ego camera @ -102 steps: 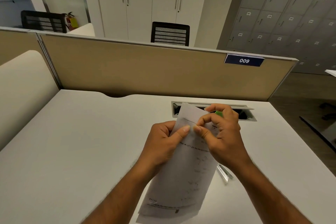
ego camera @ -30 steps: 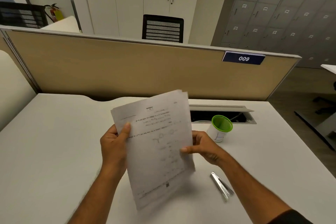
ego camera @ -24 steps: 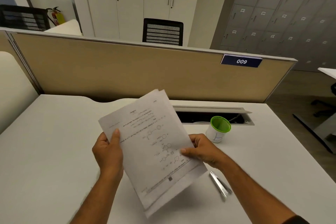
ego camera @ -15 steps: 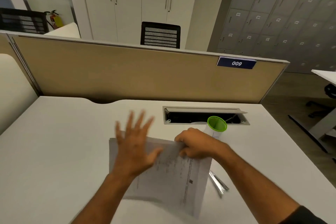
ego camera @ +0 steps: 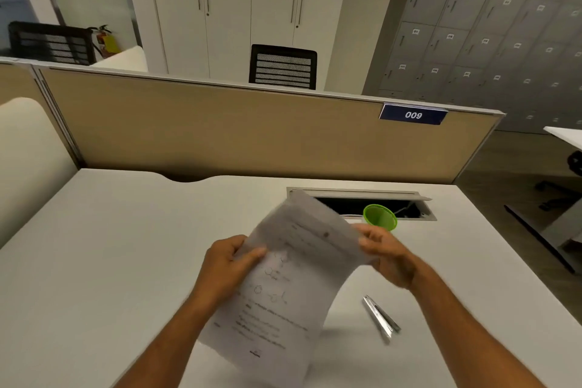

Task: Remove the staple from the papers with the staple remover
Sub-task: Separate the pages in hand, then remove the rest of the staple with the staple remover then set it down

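I hold a sheaf of printed papers (ego camera: 283, 287) lifted off the white desk (ego camera: 110, 261), curving and blurred by motion. My left hand (ego camera: 225, 264) pinches its left edge with thumb on top. My right hand (ego camera: 385, 255) grips the upper right edge. The metal staple remover (ego camera: 379, 318) lies flat on the desk to the right of the papers, below my right forearm, untouched. I cannot make out a staple in the papers.
A green-rimmed cup (ego camera: 379, 217) stands just behind my right hand, in front of an open cable slot (ego camera: 362, 203) in the desk. A beige partition (ego camera: 252, 129) with a "009" label closes the far edge. The desk's right edge drops to the floor.
Half a second ago the papers lay flat under my spread left hand. Now both hands have lifted them off the desk and turned them. The staple remover has not moved.
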A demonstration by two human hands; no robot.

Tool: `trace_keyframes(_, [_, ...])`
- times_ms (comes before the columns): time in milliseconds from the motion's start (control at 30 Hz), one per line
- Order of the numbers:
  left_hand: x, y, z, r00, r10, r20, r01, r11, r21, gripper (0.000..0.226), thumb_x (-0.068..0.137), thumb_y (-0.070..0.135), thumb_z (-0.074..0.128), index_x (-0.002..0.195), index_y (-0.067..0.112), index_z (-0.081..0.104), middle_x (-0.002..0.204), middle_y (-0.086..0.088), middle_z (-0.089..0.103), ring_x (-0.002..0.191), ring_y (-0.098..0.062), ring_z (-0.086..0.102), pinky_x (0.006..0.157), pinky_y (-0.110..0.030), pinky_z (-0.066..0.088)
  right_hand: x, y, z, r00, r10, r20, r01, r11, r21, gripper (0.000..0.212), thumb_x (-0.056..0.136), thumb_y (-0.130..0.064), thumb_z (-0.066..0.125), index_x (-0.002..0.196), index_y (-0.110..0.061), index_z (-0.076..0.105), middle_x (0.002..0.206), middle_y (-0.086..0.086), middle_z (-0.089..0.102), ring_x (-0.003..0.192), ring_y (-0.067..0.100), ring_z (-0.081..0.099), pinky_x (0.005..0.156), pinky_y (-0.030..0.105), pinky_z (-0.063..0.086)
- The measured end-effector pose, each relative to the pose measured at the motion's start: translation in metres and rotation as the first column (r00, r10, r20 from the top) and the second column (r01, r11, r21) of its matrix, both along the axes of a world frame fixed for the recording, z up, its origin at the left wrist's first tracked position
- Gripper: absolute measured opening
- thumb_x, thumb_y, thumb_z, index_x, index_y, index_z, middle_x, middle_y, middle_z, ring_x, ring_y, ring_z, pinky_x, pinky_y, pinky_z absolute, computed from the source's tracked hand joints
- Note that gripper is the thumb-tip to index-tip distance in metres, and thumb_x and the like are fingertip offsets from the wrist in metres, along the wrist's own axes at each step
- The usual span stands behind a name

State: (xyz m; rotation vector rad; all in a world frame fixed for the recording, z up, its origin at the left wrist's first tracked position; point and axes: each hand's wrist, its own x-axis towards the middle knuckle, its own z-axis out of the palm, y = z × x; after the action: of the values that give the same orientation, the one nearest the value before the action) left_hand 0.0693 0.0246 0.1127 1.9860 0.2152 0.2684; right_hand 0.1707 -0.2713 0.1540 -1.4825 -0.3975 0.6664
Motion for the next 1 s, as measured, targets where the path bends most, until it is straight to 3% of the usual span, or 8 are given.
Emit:
trace_keyframes(167, [-0.009, -0.010, -0.016, 0.989, 0.148, 0.016, -0.135, 0.940, -0.314, 0.015, 0.091, 0.036, 0.068, 0.091, 0.022, 0.073, 0.084, 0.008, 0.078, 0.073, -0.015, 0.075, 0.059, -0.029, 0.062, -0.033, 0.010, -0.057, 0.955, -0.262, -0.137, 0.285, 0.942, 0.180, 0.048, 0.072, -0.011, 0.080, 0.117, -0.006, 0.065, 0.105, 0.014, 0.076, 0.094, 0.028, 0.073, 0.072, 0.035, 0.059])
trace_keyframes(267, [-0.014, -0.022, -0.024, 0.977, 0.202, 0.062, -0.160, 0.900, -0.405, 0.019, 0.089, 0.041, 0.063, 0.093, 0.026, 0.073, 0.089, 0.010, 0.078, 0.075, -0.012, 0.075, 0.059, -0.026, 0.062, -0.048, 0.026, -0.067, 0.913, -0.408, -0.007, 0.405, 0.902, 0.152, 0.025, 0.080, -0.015, 0.073, 0.105, -0.014, 0.073, 0.104, 0.014, 0.077, 0.093, 0.029, 0.074, 0.073, 0.033, 0.060])
trace_keyframes(400, [-0.021, -0.031, -0.033, 0.961, 0.252, 0.114, -0.182, 0.885, -0.428, 0.011, 0.088, 0.044, 0.060, 0.094, 0.039, 0.068, 0.094, 0.014, 0.076, 0.081, -0.009, 0.073, 0.060, -0.024, 0.062, -0.066, 0.045, -0.069, 0.778, -0.596, 0.196, 0.577, 0.803, 0.151, 0.012, 0.087, -0.015, 0.068, 0.094, -0.022, 0.075, 0.089, 0.009, 0.078, 0.082, 0.028, 0.074, 0.072, 0.036, 0.062])
trace_keyframes(533, [-0.026, -0.034, -0.042, 0.945, 0.289, 0.152, -0.203, 0.884, -0.421, 0.015, 0.081, 0.037, 0.071, 0.096, 0.037, 0.067, 0.093, 0.015, 0.075, 0.084, -0.009, 0.072, 0.063, -0.021, 0.060, -0.081, 0.055, -0.076, 0.757, -0.623, 0.198, 0.596, 0.782, 0.184, 0.020, 0.081, -0.004, 0.074, 0.095, -0.018, 0.075, 0.092, 0.008, 0.079, 0.085, 0.028, 0.074, 0.075, 0.038, 0.062])
trace_keyframes(633, [-0.031, -0.041, -0.045, 0.939, 0.282, 0.194, -0.190, 0.901, -0.390, 0.014, 0.082, 0.037, 0.067, 0.092, 0.048, 0.068, 0.090, 0.018, 0.073, 0.086, -0.007, 0.069, 0.060, -0.014, 0.057, -0.088, 0.061, -0.083, 0.736, -0.652, 0.182, 0.623, 0.758, 0.193, 0.028, 0.077, 0.003, 0.076, 0.096, -0.018, 0.075, 0.095, 0.003, 0.079, 0.088, 0.022, 0.074, 0.073, 0.027, 0.061])
trace_keyframes(700, [-0.033, -0.044, -0.047, 0.934, 0.286, 0.213, -0.186, 0.901, -0.391, 0.024, 0.081, 0.037, 0.069, 0.098, 0.052, 0.065, 0.096, 0.022, 0.071, 0.092, -0.003, 0.067, 0.062, -0.012, 0.057, -0.090, 0.063, -0.086, 0.728, -0.657, 0.197, 0.632, 0.754, 0.178, 0.033, 0.075, 0.001, 0.078, 0.096, -0.024, 0.074, 0.096, 0.000, 0.079, 0.090, 0.018, 0.074, 0.073, 0.024, 0.060])
trace_keyframes(867, [-0.034, -0.041, -0.046, 0.917, 0.300, 0.265, -0.166, 0.888, -0.429, 0.052, 0.075, 0.026, 0.078, 0.119, 0.040, 0.052, 0.106, 0.024, 0.065, 0.103, -0.002, 0.063, 0.067, -0.014, 0.058, -0.090, 0.064, -0.089, 0.730, -0.658, 0.183, 0.632, 0.752, 0.185, 0.050, 0.066, -0.011, 0.086, 0.107, -0.033, 0.066, 0.107, -0.005, 0.075, 0.100, 0.013, 0.070, 0.080, 0.026, 0.059])
trace_keyframes(1000, [-0.031, -0.038, -0.044, 0.910, 0.311, 0.273, -0.186, 0.897, -0.402, 0.031, 0.083, 0.027, 0.071, 0.108, 0.041, 0.057, 0.102, 0.021, 0.068, 0.098, -0.004, 0.065, 0.065, -0.012, 0.058, -0.088, 0.061, -0.091, 0.721, -0.660, 0.209, 0.639, 0.751, 0.167, 0.043, 0.066, -0.021, 0.084, 0.104, -0.032, 0.068, 0.105, -0.005, 0.076, 0.097, 0.012, 0.071, 0.079, 0.021, 0.058])
